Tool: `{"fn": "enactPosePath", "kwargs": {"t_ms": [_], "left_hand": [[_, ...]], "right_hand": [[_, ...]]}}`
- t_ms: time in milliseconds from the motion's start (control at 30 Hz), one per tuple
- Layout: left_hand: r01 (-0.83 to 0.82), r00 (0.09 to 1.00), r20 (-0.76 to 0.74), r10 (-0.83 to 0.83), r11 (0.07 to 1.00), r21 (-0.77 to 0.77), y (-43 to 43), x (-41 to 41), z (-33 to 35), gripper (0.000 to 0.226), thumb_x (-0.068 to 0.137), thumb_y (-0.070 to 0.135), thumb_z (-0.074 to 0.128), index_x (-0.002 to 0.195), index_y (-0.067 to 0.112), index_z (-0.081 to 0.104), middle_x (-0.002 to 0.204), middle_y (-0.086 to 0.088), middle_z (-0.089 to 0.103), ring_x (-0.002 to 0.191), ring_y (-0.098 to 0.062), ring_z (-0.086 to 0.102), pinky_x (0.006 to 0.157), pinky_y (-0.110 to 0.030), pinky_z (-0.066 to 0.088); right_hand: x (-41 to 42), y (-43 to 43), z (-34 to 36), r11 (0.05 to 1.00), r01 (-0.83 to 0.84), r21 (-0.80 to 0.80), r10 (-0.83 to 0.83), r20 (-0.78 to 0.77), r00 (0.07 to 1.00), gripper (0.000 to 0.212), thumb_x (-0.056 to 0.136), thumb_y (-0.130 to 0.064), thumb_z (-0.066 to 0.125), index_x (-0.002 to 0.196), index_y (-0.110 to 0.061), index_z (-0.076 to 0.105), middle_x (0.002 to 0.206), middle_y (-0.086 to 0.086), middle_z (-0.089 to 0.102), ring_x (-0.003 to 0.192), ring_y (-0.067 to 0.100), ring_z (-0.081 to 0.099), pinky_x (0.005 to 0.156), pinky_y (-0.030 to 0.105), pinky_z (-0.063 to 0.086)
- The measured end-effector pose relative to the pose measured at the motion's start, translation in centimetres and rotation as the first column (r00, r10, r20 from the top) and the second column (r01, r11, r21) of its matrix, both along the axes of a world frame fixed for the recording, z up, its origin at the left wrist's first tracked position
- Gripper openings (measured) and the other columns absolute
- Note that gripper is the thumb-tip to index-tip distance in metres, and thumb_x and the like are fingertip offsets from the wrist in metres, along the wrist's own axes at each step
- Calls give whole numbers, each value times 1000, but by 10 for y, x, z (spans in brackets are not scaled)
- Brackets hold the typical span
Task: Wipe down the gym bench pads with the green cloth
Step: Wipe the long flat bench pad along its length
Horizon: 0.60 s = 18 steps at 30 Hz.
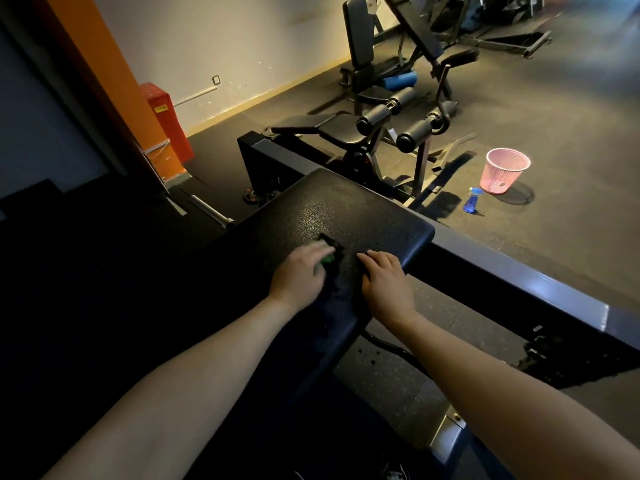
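A black padded bench pad (332, 209) fills the middle of the view, sloping away from me. My left hand (299, 275) lies on the pad over the green cloth (327, 258), which shows only as a small green patch by its fingertips. The rest of the cloth looks dark and bunched between my hands. To the right of the cloth, my right hand (384, 282) rests flat on the pad near its right edge, fingers straight.
A dark steel frame beam (512, 271) runs along the pad's right side. On the floor to the right stand a blue spray bottle (471, 200) and a pink mesh bin (504, 170). A leg machine (391, 126) stands beyond the pad. An orange pillar (104, 74) rises on the left.
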<state>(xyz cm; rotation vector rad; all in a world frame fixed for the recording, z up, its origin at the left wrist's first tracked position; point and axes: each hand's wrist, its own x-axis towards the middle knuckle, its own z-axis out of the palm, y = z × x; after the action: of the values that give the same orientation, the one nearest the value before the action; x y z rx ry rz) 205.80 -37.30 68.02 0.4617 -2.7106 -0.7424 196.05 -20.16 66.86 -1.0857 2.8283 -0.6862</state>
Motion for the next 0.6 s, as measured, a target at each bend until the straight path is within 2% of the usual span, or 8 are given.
{"fn": "enactPosePath", "kwargs": {"t_ms": [100, 167, 300, 533, 600], "left_hand": [[-281, 958, 72, 279, 959, 25, -20, -15, 4, 49, 98, 2, 45, 145, 16, 52, 155, -6, 43, 145, -25, 35, 121, -38, 27], [-361, 926, 134, 352, 931, 47, -15, -27, 5, 48, 101, 9, 43, 148, 18, 48, 156, -4, 41, 145, -25, 33, 120, -39, 27], [-280, 952, 121, 280, 960, -13, 13, -31, 4, 46, 99, 12, 45, 144, 20, 53, 151, -1, 47, 138, -23, 40, 114, -37, 34], [-21, 999, 38, 22, 999, -37, 71, -2, 0, 42, 93, 15, 56, 134, 23, 64, 141, 3, 59, 130, -18, 52, 108, -32, 40], [69, 997, 31, -67, 997, -46, 76, 6, -2, 40, 93, 15, 58, 131, 24, 66, 140, 4, 60, 129, -16, 53, 108, -32, 42]], "right_hand": [[-3, 1, 2, 1000, -11, -1, 11, 43, 999, 46, 103, -27, 44, 149, -23, 44, 154, -2, 41, 144, 20, 27, 120, 36, 24], [-3, 2, 3, 1000, -13, -2, 13, 51, 999, 46, 104, -27, 43, 149, -24, 43, 155, -3, 40, 145, 19, 27, 120, 36, 23], [-3, 3, 3, 1000, 1, -29, 2, 75, 997, 46, 103, -22, 43, 149, -23, 44, 156, -2, 39, 146, 21, 26, 121, 33, 18], [-9, 11, -2, 974, 30, -225, 25, 238, 971, 43, 97, -7, 51, 138, -15, 57, 149, 2, 49, 144, 21, 34, 120, 33, 18], [-8, 19, -7, 973, 53, -225, -10, 186, 982, 40, 98, -10, 53, 137, -13, 59, 148, 6, 49, 142, 23, 34, 119, 33, 18]]}}
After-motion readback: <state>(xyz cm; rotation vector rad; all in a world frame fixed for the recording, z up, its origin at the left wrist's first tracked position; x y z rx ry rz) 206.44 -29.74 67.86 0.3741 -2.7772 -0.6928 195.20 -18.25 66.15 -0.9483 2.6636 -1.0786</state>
